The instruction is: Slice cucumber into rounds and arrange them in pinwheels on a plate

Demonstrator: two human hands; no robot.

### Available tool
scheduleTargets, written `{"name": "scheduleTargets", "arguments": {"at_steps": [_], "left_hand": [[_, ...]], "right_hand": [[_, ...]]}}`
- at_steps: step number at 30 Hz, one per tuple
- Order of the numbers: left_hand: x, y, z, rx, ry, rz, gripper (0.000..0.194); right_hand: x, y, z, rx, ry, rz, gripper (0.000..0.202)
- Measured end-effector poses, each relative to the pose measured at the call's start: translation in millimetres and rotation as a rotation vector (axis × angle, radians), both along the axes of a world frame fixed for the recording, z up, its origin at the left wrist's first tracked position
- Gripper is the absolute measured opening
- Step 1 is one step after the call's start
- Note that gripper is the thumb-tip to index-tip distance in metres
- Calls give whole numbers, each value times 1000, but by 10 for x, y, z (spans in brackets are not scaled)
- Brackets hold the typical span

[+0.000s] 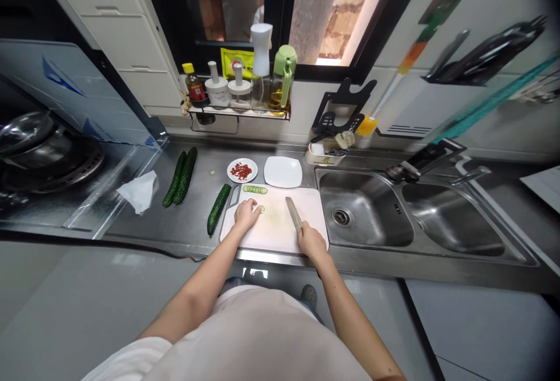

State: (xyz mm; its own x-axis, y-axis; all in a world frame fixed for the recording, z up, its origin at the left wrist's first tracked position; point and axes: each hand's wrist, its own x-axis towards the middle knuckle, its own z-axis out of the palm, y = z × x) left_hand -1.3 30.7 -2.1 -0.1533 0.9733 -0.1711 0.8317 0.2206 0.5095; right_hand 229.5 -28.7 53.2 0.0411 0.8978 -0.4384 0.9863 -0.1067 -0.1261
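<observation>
A white cutting board [280, 235] lies on the counter in front of me. My left hand [247, 214] rests over its left part, fingers curled round a piece of cucumber [261, 209] whose pale cut face shows by the thumb. Above that hand, a row of overlapping cucumber slices [255, 189] lies along the board's upper edge. My right hand [312, 240] grips a kitchen knife [293, 212] by its handle, the blade pointing up and left, apart from the cucumber. Faint green wet marks show on the board between the hands.
Left of the board is a whole cucumber [219, 210]; two more cucumbers [181, 177] lie further left beside a crumpled white tissue [139, 191]. Behind the board stand a plate of chopped red pieces [230, 177] and a white plate [283, 181]. A double sink [371, 235] is at the right.
</observation>
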Motion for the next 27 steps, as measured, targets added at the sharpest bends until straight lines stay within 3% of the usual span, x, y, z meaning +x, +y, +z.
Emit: {"name": "scheduleTargets", "arguments": {"at_steps": [6,12,21,27], "left_hand": [[102,-6,81,-26,45,7,22],[107,52,69,-41,-121,74,11],[-157,243,87,-46,-126,272,15],[-326,338,82,-27,-56,326,14]], "right_hand": [[-39,30,44,-49,17,-21,33],[-40,25,19,-49,31,-20,32],[-33,39,39,-53,4,-3,32],[-22,45,43,-57,13,-6,32]]}}
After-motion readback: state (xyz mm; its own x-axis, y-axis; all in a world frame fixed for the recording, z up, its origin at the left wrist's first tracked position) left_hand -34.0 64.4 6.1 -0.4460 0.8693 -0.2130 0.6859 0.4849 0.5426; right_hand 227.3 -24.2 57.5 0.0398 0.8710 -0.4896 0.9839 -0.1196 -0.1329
